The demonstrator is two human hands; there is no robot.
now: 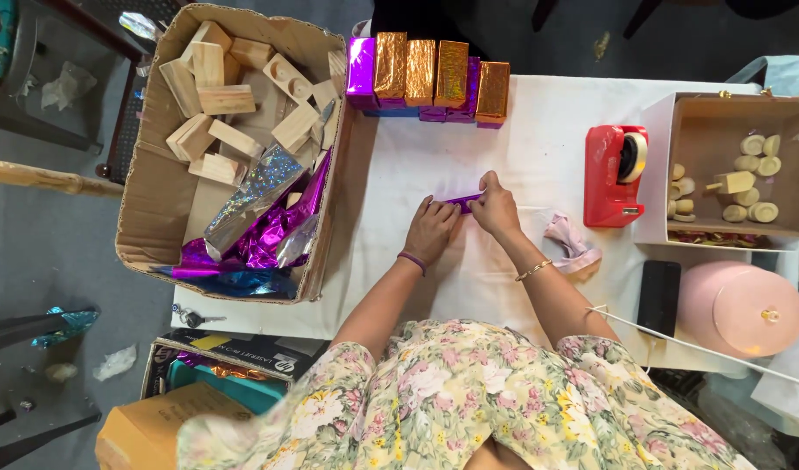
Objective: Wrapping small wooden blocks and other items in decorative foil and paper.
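Note:
My left hand (431, 228) and my right hand (495, 206) press together on a small purple foil-wrapped piece (463, 201) lying on the white table (417, 165). Most of that piece is hidden under my fingers. Both hands pinch its shiny purple wrap, the right from the far side, the left from the near side. A row of wrapped blocks (430, 77) in gold and purple foil stands along the table's far edge, well beyond my hands.
A large cardboard box (147, 200) at the left holds wooden blocks (217, 100) and crumpled purple and silver foil (269, 226). To the right are a red tape dispenser (614, 174), a white box of small wooden pieces (738, 170), a black phone (658, 298) and a pink round lid (740, 309).

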